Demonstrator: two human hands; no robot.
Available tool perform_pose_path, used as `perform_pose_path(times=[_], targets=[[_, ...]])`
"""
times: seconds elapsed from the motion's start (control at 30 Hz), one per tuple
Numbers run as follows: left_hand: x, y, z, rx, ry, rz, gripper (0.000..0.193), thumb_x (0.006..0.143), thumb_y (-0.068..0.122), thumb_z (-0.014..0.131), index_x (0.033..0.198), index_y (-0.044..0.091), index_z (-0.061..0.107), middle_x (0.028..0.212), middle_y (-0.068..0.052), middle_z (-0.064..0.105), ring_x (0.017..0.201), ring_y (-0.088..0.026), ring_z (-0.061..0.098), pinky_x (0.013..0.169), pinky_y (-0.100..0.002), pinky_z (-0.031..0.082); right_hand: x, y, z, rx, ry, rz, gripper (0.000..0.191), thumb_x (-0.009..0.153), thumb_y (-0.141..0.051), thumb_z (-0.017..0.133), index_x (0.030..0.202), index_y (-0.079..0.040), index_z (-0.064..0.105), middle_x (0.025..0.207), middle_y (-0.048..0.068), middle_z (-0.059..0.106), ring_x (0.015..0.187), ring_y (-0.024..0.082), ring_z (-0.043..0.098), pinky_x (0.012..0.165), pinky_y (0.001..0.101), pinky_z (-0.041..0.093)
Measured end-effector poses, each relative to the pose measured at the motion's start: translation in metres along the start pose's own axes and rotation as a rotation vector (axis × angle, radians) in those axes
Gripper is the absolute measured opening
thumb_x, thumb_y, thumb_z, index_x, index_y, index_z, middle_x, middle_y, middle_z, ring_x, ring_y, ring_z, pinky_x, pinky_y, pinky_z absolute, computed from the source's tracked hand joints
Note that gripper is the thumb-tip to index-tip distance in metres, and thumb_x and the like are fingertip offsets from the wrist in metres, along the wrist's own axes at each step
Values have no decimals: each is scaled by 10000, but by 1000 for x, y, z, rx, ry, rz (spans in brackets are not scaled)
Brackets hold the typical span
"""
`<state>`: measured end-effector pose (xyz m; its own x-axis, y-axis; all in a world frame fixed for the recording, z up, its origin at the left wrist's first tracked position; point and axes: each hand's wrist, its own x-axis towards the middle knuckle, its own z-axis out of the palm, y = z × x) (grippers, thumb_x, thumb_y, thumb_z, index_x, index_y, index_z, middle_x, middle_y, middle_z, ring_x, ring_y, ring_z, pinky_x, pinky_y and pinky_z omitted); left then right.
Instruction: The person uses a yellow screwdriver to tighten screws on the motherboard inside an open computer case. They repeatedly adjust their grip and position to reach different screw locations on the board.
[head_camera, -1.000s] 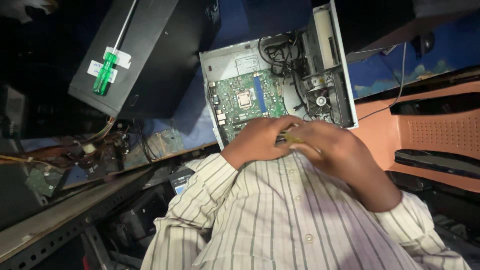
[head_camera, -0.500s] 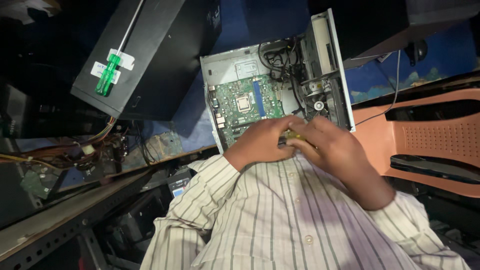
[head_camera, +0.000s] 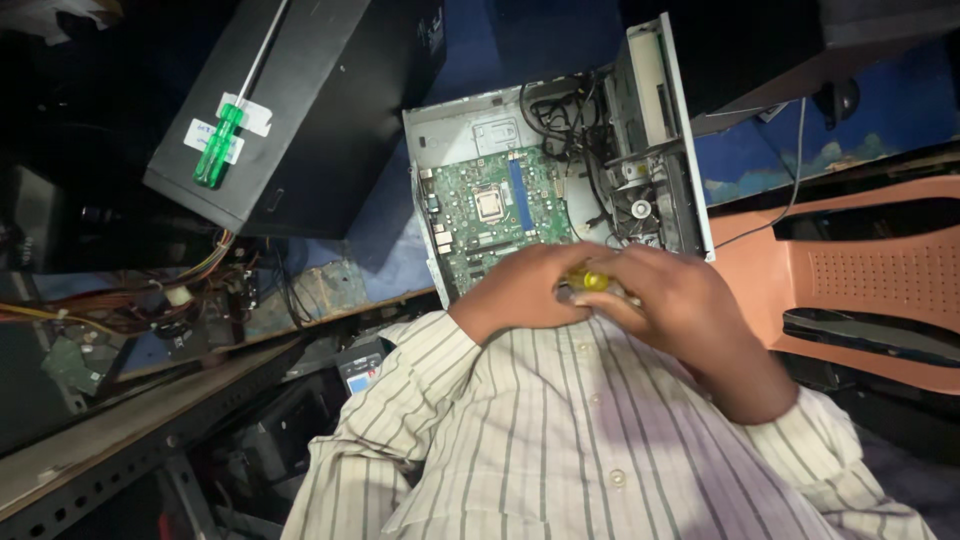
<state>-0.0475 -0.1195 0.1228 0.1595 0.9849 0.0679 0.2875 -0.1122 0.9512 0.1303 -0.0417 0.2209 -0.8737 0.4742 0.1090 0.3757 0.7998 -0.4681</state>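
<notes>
Head view showed both hands meeting just below an open computer case lying on the blue surface. The left hand and right hand curled toward each other, fingers pressed together around a small yellow-handled tool, of which only a bit showed between the fingertips. The green motherboard lay just beyond the knuckles. Well off to the left of the fingers, a green-handled screwdriver rested on a black case. An orange plastic chair stood right of them.
</notes>
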Motion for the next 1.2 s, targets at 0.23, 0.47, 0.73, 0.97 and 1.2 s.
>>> perform_pose_path(times=[0.23, 0.47, 0.73, 0.97, 1.2], targets=[[2, 1, 2, 7, 77, -19, 608, 784, 240, 809, 1357, 185, 612, 1024, -98, 755, 954, -285, 756, 852, -386, 599, 5, 0, 7, -194, -44, 137, 431, 759, -478, 831, 934, -101, 718, 879, 75, 695, 764, 265, 697, 647, 382, 543], [-1, 4, 5, -42, 63, -63, 588, 777, 229, 788, 1328, 154, 601, 1059, -103, 767, 976, -310, 754, 849, -392, 592, -2, -4, -15, 115, -43, -23, 296, 845, -218, 763, 1118, -106, 744, 967, 89, 712, 799, 284, 702, 668, 374, 558], [-1, 7, 17, 102, 184, 28, 432, 803, 182, 826, 1219, 156, 712, 1086, -113, 750, 1017, -296, 748, 893, -377, 588, -3, 12, 9, -129, -163, 124, 408, 845, -467, 774, 1057, -126, 701, 1015, 59, 709, 903, 264, 716, 771, 377, 570], [-5, 27, 25, -61, 219, -335, 663, 776, 100, 736, 1409, 184, 558, 1029, -100, 774, 975, -276, 760, 840, -357, 583, -7, 14, -15, 216, -184, -105, 407, 835, -42, 685, 1224, -159, 691, 1231, 65, 692, 986, 303, 706, 800, 394, 576], [-6, 13, 47, 217, 501, -94, 296, 757, 78, 795, 1044, 84, 724, 1045, -126, 734, 951, -330, 728, 832, -380, 582, -11, 26, 1, 265, -49, -67, 314, 917, -132, 716, 1227, -94, 678, 1076, 108, 684, 882, 317, 695, 713, 407, 561]])
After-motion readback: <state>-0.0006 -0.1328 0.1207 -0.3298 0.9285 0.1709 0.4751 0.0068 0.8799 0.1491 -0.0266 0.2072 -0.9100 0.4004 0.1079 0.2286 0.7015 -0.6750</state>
